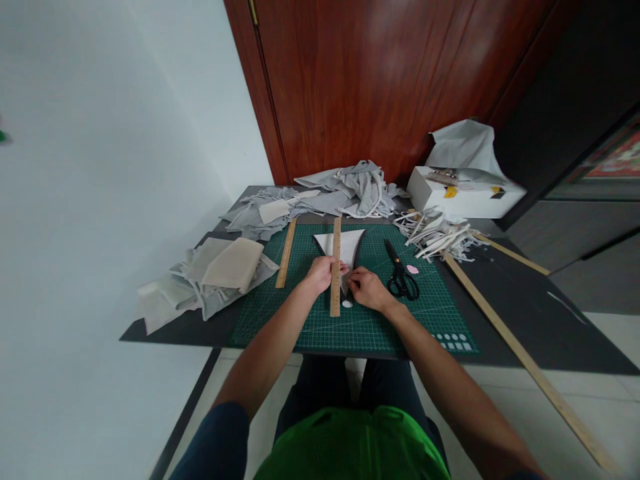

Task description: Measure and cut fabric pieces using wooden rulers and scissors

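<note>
My left hand [321,273] is closed around the middle of a short wooden ruler [335,297], which stands lengthwise over a pale, dark-edged fabric piece [351,245]. The fabric is wide at its far end and tapers towards me. At its narrow right edge, my right hand [370,290] has its fingers curled and pinched on the fabric; the fingertips are partly hidden. A small white round spot [347,303] shows just below the narrow end. All this lies on a green cutting mat [310,333]. Black-handled scissors [400,273] rest to the right of my right hand.
Folded fabric [233,263] is piled at left, with grey cloth [360,187] along the back. A second ruler [287,253] lies on the mat. Right are white strips [435,233], a white box [465,193] and a long wooden stick [520,347] overhanging the table edge.
</note>
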Demonstrator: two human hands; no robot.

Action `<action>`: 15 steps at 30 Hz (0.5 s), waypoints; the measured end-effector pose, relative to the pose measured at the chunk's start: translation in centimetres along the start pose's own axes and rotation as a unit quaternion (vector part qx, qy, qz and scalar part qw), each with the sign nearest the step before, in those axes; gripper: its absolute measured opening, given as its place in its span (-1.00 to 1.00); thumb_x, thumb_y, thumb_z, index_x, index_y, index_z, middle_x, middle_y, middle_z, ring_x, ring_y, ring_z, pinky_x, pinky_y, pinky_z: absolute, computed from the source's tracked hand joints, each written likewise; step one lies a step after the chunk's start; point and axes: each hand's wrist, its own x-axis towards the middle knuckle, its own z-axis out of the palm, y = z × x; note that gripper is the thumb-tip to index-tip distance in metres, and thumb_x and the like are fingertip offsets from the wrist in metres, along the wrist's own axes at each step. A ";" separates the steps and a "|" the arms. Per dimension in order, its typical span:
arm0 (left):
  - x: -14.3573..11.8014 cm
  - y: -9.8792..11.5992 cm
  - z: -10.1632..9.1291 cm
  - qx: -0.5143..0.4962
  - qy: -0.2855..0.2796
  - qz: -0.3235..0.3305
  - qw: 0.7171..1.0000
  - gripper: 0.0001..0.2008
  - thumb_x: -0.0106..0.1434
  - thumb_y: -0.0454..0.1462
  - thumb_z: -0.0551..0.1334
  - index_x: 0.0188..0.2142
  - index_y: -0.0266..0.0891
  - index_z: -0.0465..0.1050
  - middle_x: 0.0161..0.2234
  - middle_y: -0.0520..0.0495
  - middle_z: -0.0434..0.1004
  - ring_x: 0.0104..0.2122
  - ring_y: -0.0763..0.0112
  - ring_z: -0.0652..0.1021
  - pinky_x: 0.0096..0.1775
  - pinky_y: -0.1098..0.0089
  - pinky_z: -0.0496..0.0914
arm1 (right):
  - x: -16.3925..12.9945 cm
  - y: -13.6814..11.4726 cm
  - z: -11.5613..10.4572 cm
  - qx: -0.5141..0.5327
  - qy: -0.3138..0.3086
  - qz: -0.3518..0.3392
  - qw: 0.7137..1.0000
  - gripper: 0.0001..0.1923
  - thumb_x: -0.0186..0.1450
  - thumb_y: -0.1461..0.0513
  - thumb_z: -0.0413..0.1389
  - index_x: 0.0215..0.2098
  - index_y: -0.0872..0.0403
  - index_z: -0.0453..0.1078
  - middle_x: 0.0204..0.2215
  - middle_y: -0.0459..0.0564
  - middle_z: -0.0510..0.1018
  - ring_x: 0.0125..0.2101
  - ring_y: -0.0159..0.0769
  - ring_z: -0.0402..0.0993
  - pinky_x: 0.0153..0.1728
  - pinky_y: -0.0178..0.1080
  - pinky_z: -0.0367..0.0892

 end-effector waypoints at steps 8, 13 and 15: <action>-0.2 -1.0 -0.8 0.297 0.037 0.148 0.943 -0.89 0.06 -0.34 0.25 -0.57 -0.30 0.48 -0.61 0.04 0.38 -0.54 0.46 0.41 -0.48 0.46 0.23 | -0.9 -0.2 -1.7 -0.155 -0.005 0.065 0.986 -0.66 0.40 0.06 0.16 -0.42 0.11 0.54 -0.22 0.21 0.58 -0.10 -0.04 0.43 0.03 -0.05 0.30; -0.5 -0.5 -1.7 0.561 0.013 0.210 0.801 -0.80 0.13 -0.28 0.25 -0.58 -0.29 0.57 -0.62 -0.02 0.42 -0.39 0.26 0.56 -0.29 0.34 0.39 | -0.9 -1.0 -1.0 -0.104 0.002 0.034 0.994 -0.69 0.28 0.22 0.21 -0.01 0.10 0.50 0.21 0.24 0.42 0.18 0.11 0.20 0.04 0.06 0.29; -0.5 -0.5 -1.9 0.631 0.001 0.239 0.738 -0.78 0.16 -0.29 0.24 -0.55 -0.28 0.61 -0.56 -0.10 0.50 -0.20 0.14 0.60 -0.09 0.27 0.44 | -0.8 -1.0 -0.5 -0.072 -0.007 0.000 0.997 -0.53 0.24 0.29 0.16 0.13 0.10 0.42 0.28 0.21 0.37 0.28 0.10 0.11 0.12 0.11 0.24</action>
